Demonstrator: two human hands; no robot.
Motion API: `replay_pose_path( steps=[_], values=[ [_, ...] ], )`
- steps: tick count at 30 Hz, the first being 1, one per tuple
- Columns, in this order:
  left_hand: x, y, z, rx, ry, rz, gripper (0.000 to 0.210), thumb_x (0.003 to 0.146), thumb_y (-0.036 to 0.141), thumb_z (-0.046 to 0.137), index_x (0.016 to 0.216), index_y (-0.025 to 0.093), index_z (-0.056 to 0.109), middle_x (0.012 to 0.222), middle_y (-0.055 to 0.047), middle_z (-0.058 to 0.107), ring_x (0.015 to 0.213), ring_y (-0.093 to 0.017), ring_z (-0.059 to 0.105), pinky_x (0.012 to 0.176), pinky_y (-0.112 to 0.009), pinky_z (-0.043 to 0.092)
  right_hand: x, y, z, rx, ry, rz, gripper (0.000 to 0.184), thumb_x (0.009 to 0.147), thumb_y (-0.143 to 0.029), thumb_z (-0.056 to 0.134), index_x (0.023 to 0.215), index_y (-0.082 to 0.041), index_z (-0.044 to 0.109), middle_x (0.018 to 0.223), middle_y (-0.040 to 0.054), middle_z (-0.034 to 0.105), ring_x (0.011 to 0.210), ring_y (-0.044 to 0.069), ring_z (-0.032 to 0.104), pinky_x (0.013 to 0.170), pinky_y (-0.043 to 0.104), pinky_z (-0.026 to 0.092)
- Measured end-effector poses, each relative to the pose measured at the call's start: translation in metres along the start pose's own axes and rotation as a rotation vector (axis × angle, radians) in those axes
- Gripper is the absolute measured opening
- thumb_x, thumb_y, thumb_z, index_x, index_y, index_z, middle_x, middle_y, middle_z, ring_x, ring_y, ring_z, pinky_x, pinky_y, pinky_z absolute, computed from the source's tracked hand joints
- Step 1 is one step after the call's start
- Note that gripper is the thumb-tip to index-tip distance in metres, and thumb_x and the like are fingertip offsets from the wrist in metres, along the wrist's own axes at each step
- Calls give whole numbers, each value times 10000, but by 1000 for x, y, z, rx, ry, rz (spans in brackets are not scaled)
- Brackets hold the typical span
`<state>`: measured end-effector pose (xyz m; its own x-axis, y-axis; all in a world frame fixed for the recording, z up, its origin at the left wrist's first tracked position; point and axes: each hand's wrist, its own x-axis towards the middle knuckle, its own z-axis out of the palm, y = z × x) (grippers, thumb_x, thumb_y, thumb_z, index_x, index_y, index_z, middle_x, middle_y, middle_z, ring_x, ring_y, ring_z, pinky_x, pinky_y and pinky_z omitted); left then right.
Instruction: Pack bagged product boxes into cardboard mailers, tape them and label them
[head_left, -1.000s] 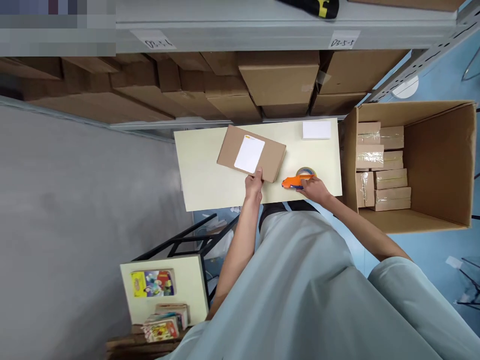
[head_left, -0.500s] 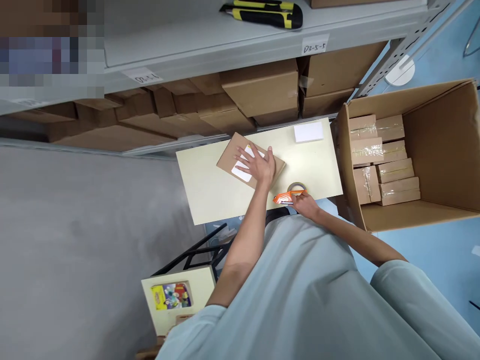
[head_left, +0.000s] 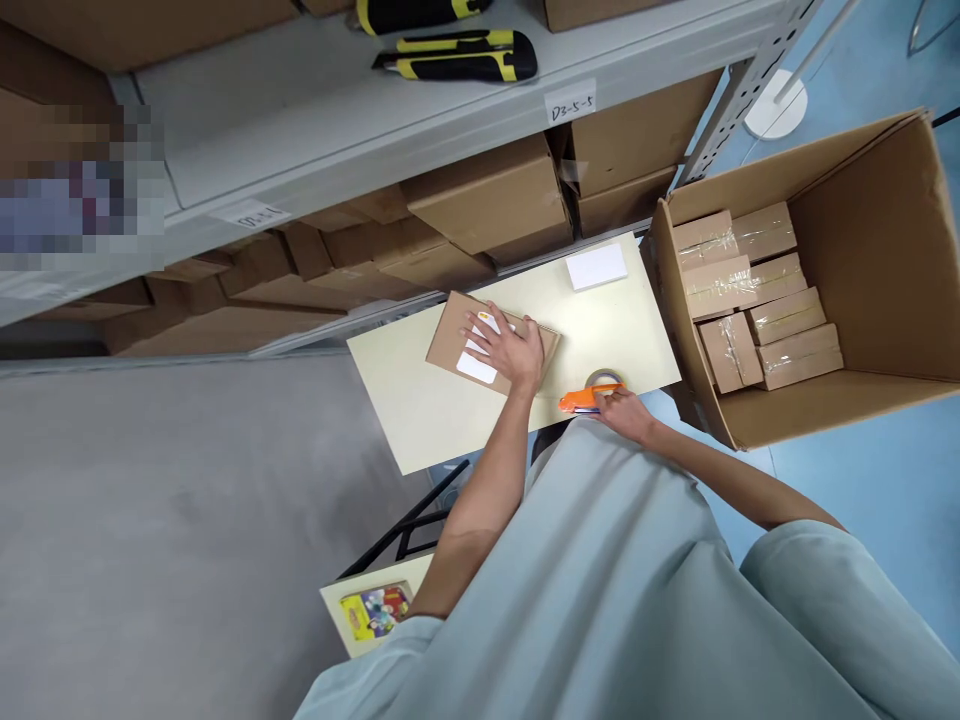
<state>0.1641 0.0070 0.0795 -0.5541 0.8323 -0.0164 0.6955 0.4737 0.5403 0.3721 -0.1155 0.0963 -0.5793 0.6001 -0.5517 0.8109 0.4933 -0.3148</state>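
Observation:
My left hand lies flat with its fingers spread on a flat brown cardboard box. A white label on the box shows partly from under my fingers. The box rests at an angle on a narrow cream-coloured table. At the table's near edge, my right hand is closed around an orange tape dispenser. Its round tape roll shows beyond my fingers. The dispenser is to the right of the box and apart from it. A white stack of labels or paper sits at the table's far right.
A large open carton with several taped small boxes stands to the right. Behind the table, a grey shelf holds cartons and two yellow-black utility knives. A colourful packet lies on another table at lower left.
The camera view has shifted and turned slightly, bringing a second utility knife into sight. My left hand stays on the box, and my right hand keeps hold of the tape dispenser.

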Motion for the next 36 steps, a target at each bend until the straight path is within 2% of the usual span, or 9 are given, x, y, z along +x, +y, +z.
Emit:
replay_pose_path(
  steps=[5, 8, 11, 14, 18, 21, 26, 31, 36],
  values=[
    [1, -3, 3, -3, 8, 13, 746, 929, 400, 721, 1633, 250, 524, 1832, -161, 208, 1716, -414, -7, 1332, -693, -55, -52, 43, 0, -44, 33, 69, 419, 1127, -450, 506, 1177, -81, 697, 974, 216, 824, 939, 339, 785, 941, 417, 531],
    [0, -2, 2, -34, 5, 22, 743, 928, 396, 727, 1629, 259, 525, 1835, -144, 206, 1717, -411, -23, 1330, -698, -59, -65, 65, -5, -59, 106, 66, 424, 1134, -464, 482, 1116, -110, 716, 921, 189, 816, 899, 332, 764, 943, 431, 525],
    [-7, -2, -5, -52, -50, 56, 755, 918, 378, 737, 1631, 249, 526, 1837, -144, 199, 1714, -422, -24, 1332, -699, -54, -47, 79, -18, -94, 130, 31, 452, 1134, -470, 485, 1190, -82, 711, 935, 186, 813, 892, 317, 752, 1026, 452, 498],
    [-20, -5, -18, -57, -181, 135, 757, 910, 364, 737, 1631, 255, 532, 1840, -128, 192, 1714, -425, -41, 1340, -705, 1, -11, 86, -33, -144, 124, -34, 493, 1132, -457, 496, 1281, -21, 674, 962, 201, 811, 896, 302, 748, 1106, 452, 445],
    [-36, -11, -31, -75, -370, 255, 775, 898, 351, 735, 1640, 280, 524, 1835, -92, 226, 1718, -400, -52, 1356, -693, 31, 30, 89, -49, -225, 99, -136, 439, 1132, -355, 484, 1301, 8, 662, 1055, 230, 812, 958, 309, 752, 1125, 453, 395],
    [-40, -15, -32, -91, -407, 294, 798, 880, 331, 738, 1646, 276, 519, 1828, -78, 254, 1721, -380, -52, 1370, -656, -9, 42, 89, -52, -253, 83, -187, 392, 1121, -273, 467, 1314, 12, 656, 1104, 243, 810, 1008, 316, 756, 1117, 443, 371],
    [-34, -22, -34, -87, -446, 390, 914, 837, 295, 721, 1695, 173, 428, 1818, -122, 272, 1722, -377, 19, 1389, -591, -32, 39, 72, -40, -269, 58, -214, 469, 1144, -393, 465, 1316, 9, 637, 1062, 239, 814, 984, 314, 767, 1047, 421, 385],
    [-21, -24, -42, 69, -563, 601, 826, 933, 364, 638, 1697, 154, 406, 1802, -135, 313, 1711, -344, 165, 1404, -565, 37, 43, 24, -20, -271, 58, -252, 492, 1142, -400, 503, 1365, 30, 590, 1076, 241, 814, 995, 327, 777, 992, 417, 419],
    [-15, -24, -37, 169, -375, 449, 833, 944, 490, 691, 1684, 196, 448, 1834, -148, 202, 1714, -426, 0, 1358, -708, -4, 55, -11, -10, -205, 64, -239, 460, 1142, -400, 494, 1337, 7, 582, 1082, 240, 806, 1009, 333, 771, 984, 420, 444]
  ],
)
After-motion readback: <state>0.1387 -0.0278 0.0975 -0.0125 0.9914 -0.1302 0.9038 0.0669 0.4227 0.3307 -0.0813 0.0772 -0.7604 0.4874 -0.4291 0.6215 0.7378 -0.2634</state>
